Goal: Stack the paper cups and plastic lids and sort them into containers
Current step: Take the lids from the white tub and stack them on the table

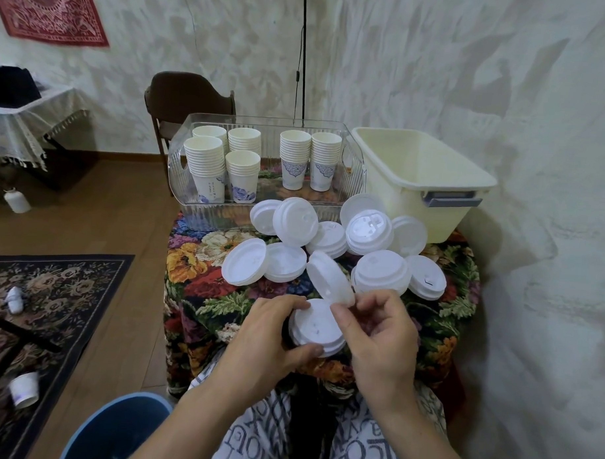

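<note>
Nearest the body, the left hand (266, 334) wraps a short stack of lids (316, 327), thumb under its near rim and fingers curled over the far left side, so the grip is clamped on that stack just above the table's near edge. The right hand (381, 330) pinches a single lid (328, 276) between thumb and fingertips by its lower rim; that lid stands tilted on edge, its bottom touching the top of the held stack.

Beyond the hands a strip of floral tablecloth (203, 284) lies bare to the left, the widest free patch on the table (the right side is narrower, hemmed by the wall).

Further back, loose lids (294, 225) and small piles of them spread across the middle, overlapping one another, the outermost near the right table edge.

Behind those, a clear ribbed bin (180, 163) holds six upright stacks of paper cups (207, 164), four at left and two at right, with a gap between the groups. Just beside it to the right sits a cream tub (433, 189), its far corner overhanging the table edge, close to the wall.
</note>
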